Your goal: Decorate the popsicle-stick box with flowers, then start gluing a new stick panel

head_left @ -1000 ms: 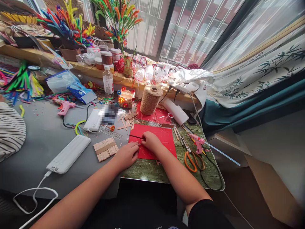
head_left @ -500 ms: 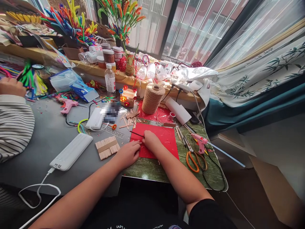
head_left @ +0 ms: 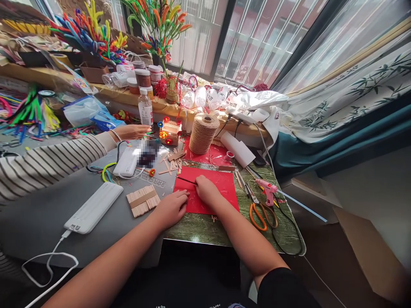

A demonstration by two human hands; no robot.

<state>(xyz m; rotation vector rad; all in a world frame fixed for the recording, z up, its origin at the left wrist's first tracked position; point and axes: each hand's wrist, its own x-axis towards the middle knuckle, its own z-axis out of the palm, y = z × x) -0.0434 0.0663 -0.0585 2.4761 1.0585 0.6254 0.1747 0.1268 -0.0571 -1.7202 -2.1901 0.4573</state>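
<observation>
My right hand point(head_left: 205, 190) is closed around one end of a thin dark stick point(head_left: 187, 181), which points left over a red sheet point(head_left: 224, 186). Whether the stick is a pencil or something else, I cannot tell. My left hand point(head_left: 173, 208) rests palm down at the sheet's lower left edge, its fingers stretched out and nothing in them. Beside my left wrist lies a bundle of wooden craft sticks point(head_left: 143, 201) with a paper band. Loose craft sticks point(head_left: 173, 160) are heaped just beyond the sheet.
A co-worker's hand point(head_left: 133, 131) reaches in beside a small lit wooden model point(head_left: 170, 130) and a bottle point(head_left: 145, 107). A twine spool point(head_left: 204, 134) stands behind the sheet. Orange-handled scissors point(head_left: 258, 216) and a pink glue gun point(head_left: 267, 189) lie right. A white power bank point(head_left: 93, 207) lies left.
The co-worker's arm has swung in from the far left towards the lit model, over the spot where another pink glue gun showed. My hands keep nearly the same pose.
</observation>
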